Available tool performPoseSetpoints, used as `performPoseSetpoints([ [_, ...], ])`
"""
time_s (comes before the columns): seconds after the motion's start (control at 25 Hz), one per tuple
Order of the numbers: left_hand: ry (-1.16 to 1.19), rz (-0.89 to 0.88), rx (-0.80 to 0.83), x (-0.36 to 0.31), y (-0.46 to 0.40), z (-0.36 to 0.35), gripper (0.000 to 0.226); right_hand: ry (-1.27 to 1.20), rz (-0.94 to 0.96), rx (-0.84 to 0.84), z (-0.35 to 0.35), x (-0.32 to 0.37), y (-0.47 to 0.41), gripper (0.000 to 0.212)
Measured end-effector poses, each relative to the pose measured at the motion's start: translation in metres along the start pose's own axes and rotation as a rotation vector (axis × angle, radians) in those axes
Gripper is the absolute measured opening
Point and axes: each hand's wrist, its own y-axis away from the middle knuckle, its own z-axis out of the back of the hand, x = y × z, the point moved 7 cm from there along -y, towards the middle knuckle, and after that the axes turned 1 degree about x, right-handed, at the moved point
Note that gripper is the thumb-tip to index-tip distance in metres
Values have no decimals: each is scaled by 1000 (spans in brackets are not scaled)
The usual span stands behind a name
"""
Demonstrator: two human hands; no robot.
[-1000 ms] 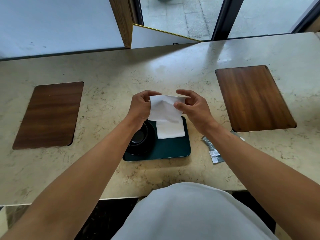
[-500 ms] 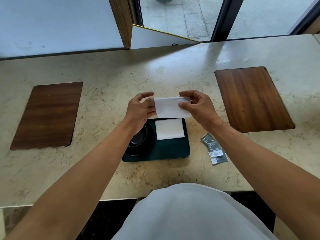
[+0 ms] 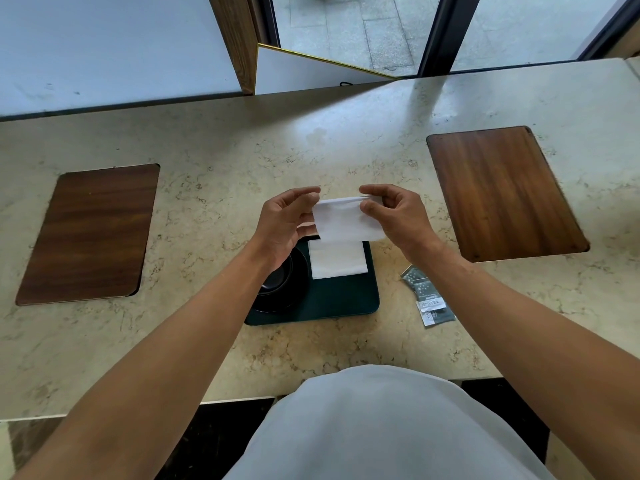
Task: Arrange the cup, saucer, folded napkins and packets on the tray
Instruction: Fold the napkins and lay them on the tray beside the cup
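Pinching a white napkin (image 3: 346,221) by its top edge, the left hand (image 3: 285,225) and right hand (image 3: 398,220) held it taut above the dark green tray (image 3: 346,299), likely to crease it. One folded napkin (image 3: 336,259) already lay beside the black cup (image 3: 277,280); the packets (image 3: 427,297) waited on the worktop (image 3: 207,161).
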Motion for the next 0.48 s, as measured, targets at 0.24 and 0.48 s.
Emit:
performPoseSetpoints([
  [0.24, -442, -133, -126, -7, -4, 6, 24, 110, 19, -26, 6, -1, -7, 30],
  [0.48, -740, -218, -186, -15, -8, 3, 13, 332, 52, -9, 6, 0, -8, 28],
])
